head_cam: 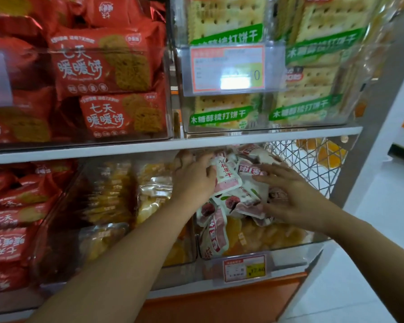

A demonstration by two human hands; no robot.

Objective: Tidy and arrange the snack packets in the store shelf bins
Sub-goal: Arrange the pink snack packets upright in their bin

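Both hands reach into the clear plastic bin [289, 250] on the lower shelf. A loose heap of pink-and-white snack packets [247, 201] lies in the bin between and under the hands. The packets are small, glossy pillow pouches with crimped ends, white with a dusty-pink band. They carry red and white lettering, and some show a picture of dark red fruit. They lie at all angles, some face up, some turned over, and one hangs down against the bin's front wall below the left wrist. Beneath the heap, yellow-orange packets [273, 234] show through the clear wall.

The left hand [194, 180] has its fingers curled over the left edge of an upright packet [226, 180] at the top of the heap and grips it. The right hand [296, 201] is spread, its fingers straight and apart, and lies flat on the packets on the heap's right side.

Just beyond the right hand's fingertips stands a white wire mesh divider [308, 159]. Below the hands, a price tag [244, 268] is fixed to the shelf's front edge. Left of the left forearm, another clear bin holds yellowish and silvery packets [154, 194]. Farther left lie red biscuit packets [12, 220]. Above the hands runs a white shelf board [126, 148]. It carries more red biscuit packs [103, 64] on the left and green-banded cracker packs [226, 113] directly above the hands.
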